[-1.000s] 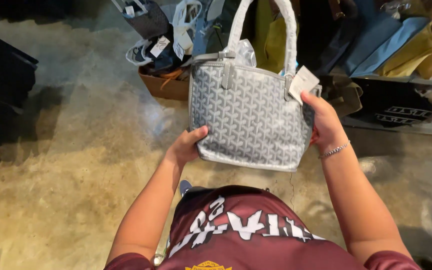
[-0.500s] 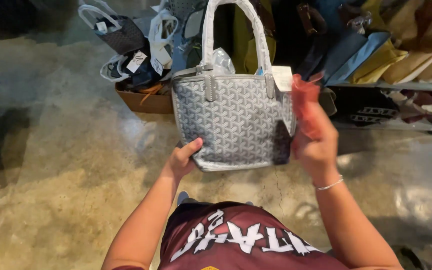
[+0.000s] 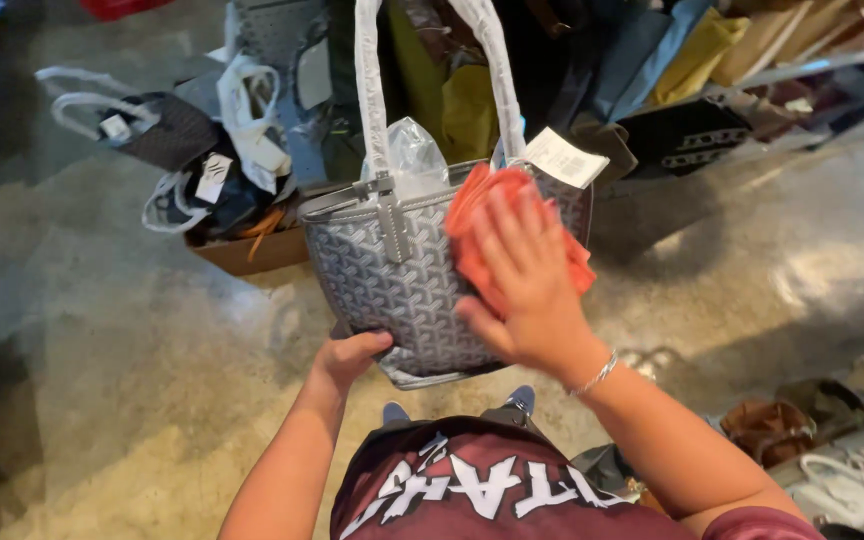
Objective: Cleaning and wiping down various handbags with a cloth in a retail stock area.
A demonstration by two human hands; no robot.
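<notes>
My left hand (image 3: 347, 358) gripping bottom corner of grey patterned tote bag (image 3: 402, 285), holding it mid-air above concrete floor (image 3: 102, 380). My right hand (image 3: 522, 285) pressing orange cloth (image 3: 472, 215) flat, fingers spread. Risk: one-corner grip slipping under pressure, bag dropping.

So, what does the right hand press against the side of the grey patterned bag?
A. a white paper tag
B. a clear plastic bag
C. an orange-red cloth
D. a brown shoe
C: the right hand lies flat on an orange-red cloth against the side of the grey patterned bag, while the left hand supports the bag's bottom corner.
</notes>
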